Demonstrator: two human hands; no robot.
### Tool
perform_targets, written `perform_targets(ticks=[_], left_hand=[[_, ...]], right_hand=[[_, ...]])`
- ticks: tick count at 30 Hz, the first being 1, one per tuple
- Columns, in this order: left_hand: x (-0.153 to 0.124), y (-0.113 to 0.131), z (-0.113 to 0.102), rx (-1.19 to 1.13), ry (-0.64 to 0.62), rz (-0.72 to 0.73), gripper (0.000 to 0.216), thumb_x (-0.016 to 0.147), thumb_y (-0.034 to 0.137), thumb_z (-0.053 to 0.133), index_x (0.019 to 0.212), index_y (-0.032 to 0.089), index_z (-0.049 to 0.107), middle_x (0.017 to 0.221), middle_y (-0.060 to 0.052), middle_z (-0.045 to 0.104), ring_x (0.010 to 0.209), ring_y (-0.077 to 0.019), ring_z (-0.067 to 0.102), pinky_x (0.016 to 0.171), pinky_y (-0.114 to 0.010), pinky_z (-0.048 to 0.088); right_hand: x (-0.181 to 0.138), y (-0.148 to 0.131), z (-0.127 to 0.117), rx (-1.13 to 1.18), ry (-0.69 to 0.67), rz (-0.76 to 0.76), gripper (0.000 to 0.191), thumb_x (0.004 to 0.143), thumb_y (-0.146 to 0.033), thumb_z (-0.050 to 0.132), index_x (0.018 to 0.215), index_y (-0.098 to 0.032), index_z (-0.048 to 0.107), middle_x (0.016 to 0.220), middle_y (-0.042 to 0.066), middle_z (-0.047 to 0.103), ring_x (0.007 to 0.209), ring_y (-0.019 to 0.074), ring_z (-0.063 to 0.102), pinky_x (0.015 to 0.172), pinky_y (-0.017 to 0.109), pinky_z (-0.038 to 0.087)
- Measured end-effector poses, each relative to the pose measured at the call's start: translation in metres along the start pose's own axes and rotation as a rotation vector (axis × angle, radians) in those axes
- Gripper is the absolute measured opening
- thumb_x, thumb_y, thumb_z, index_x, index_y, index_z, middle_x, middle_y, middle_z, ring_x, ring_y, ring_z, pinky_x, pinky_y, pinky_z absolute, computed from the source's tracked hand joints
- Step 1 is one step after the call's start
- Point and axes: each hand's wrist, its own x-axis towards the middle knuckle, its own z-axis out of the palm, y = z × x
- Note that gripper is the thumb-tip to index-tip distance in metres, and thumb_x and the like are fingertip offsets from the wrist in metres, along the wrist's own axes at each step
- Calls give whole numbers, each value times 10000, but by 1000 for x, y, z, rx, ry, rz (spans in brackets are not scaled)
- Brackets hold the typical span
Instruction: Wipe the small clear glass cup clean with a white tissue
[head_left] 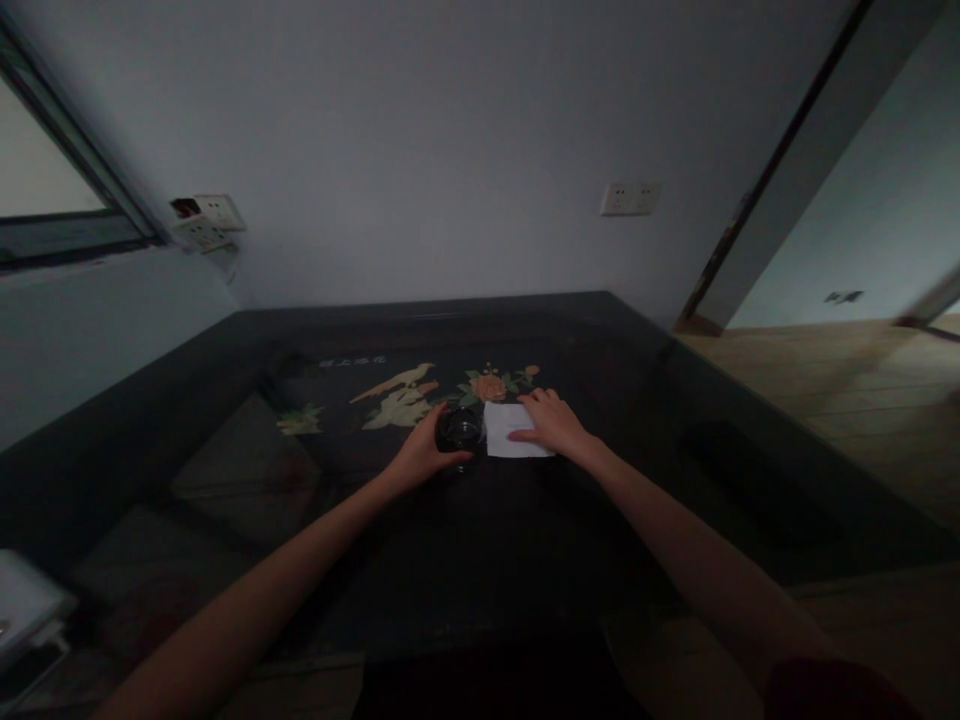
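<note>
A small round clear glass (pixel 459 430) stands on the dark glossy table, near its middle. Around its left side curves my left hand (pixel 426 450), the thumb at the near side and the fingers at the far side. Just right of the glass lies a white square of paper (pixel 504 432), flat or nearly so. My right hand (pixel 553 424) has hold of the paper's right part; the thumb lies across its face and the fingers bend over its far right corner. The fingers' undersides are hidden.
The dark tabletop (pixel 480 560) carries a printed bird (pixel 405 395) and flowers (pixel 489 387). A white object (pixel 28 610) is at the lower left edge. Wall sockets (pixel 630 198) are behind, and more sockets (pixel 210 222) sit near the left window. Wooden floor (pixel 825 370) lies to the right.
</note>
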Motion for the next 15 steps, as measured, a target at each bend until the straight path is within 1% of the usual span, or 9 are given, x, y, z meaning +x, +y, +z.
perform_targets(ticks=[4, 8, 10, 13, 15], left_hand=[[5, 0, 2, 27, 5, -58, 851, 609, 407, 778, 1317, 99, 420, 1326, -220, 505, 1269, -343, 453, 1064, -495, 341], [6, 3, 2, 32, 21, -32, 815, 576, 407, 803, 1270, 140, 469, 1274, -186, 548, 1218, -350, 494, 1019, -498, 381], [5, 4, 3, 23, 33, -40, 795, 574, 404, 807, 1249, 143, 478, 1237, -179, 573, 1178, -346, 525, 995, -497, 398], [2, 6, 5, -27, 66, -66, 746, 576, 391, 810, 1215, 169, 495, 1192, -155, 604, 1137, -336, 556, 984, -499, 403], [1, 8, 5, -87, 69, -71, 740, 559, 374, 823, 1198, 184, 501, 1172, -138, 618, 1125, -329, 566, 992, -501, 398]], right_hand=[[5, 0, 4, 129, -12, 49, 639, 652, -518, 746, 1152, -147, 600, 1162, 186, 571, 1111, 357, 489, 870, 441, 434], [8, -3, 9, 286, -13, 95, 552, 632, -403, 783, 1091, -137, 631, 1083, 168, 634, 1057, 328, 543, 847, 398, 432], [8, -6, 10, 353, -22, 79, 440, 646, -328, 772, 1031, -151, 654, 1017, 129, 671, 974, 279, 594, 797, 345, 440], [7, -10, 7, 480, -30, 35, 225, 661, -218, 729, 876, -175, 677, 882, 52, 697, 841, 201, 628, 718, 274, 432], [6, -12, 2, 562, -19, 12, 145, 687, -205, 689, 824, -165, 664, 825, 32, 686, 787, 172, 622, 688, 254, 429]])
